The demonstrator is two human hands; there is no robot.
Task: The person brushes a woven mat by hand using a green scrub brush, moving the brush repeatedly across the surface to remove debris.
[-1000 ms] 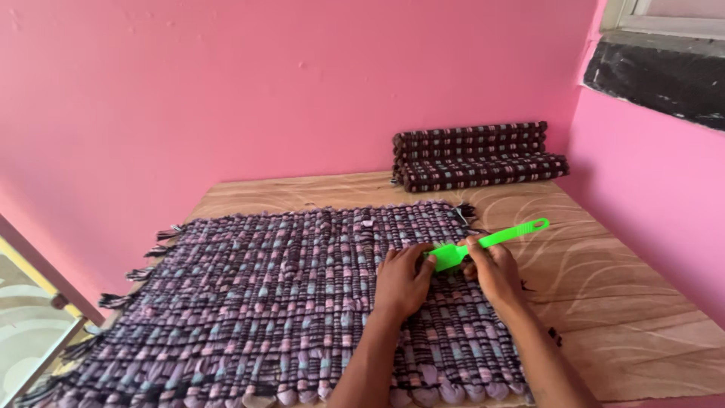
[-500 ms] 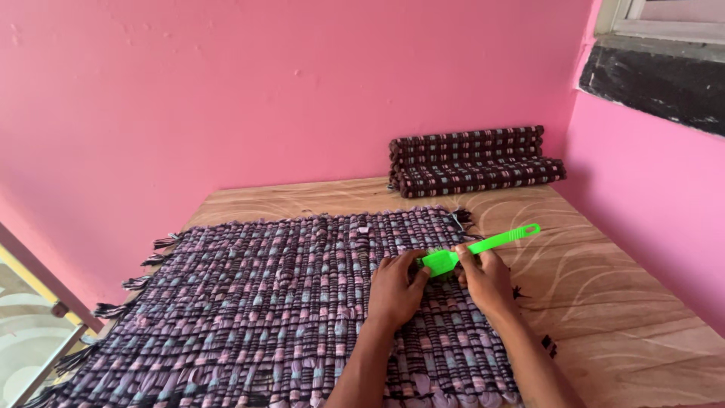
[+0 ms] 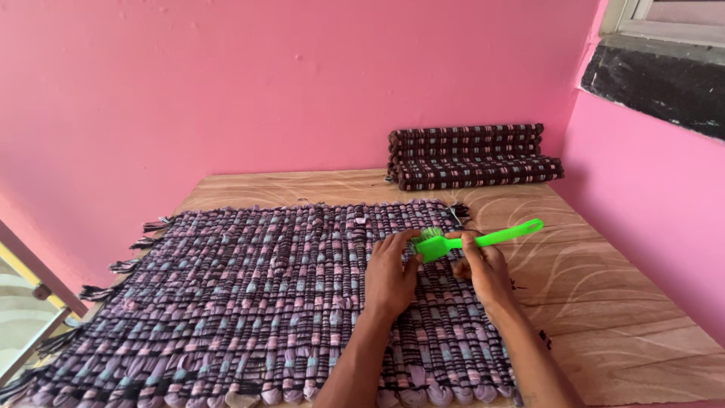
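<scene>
Head view: a bright green brush (image 3: 477, 240), bristles up, is pinched by the right hand (image 3: 483, 270) above the woven purple mat (image 3: 249, 302). The left hand (image 3: 389, 276) fingers the bristle end. A folded mat (image 3: 472, 157) lies on the wooden table (image 3: 627, 317).

So over the last second my hands creep a bit further up the mat (image 3: 249, 295), toward the far edge. My right hand (image 3: 479, 268) tips the green brush (image 3: 472, 242) so the bristles now point up and show as a pale tuft, where before the head lay flatter. My left hand (image 3: 389, 276) has its fingertips right up against the bristle end now. My view has also swung a little, so more of the mat's left fringe shows.
</scene>
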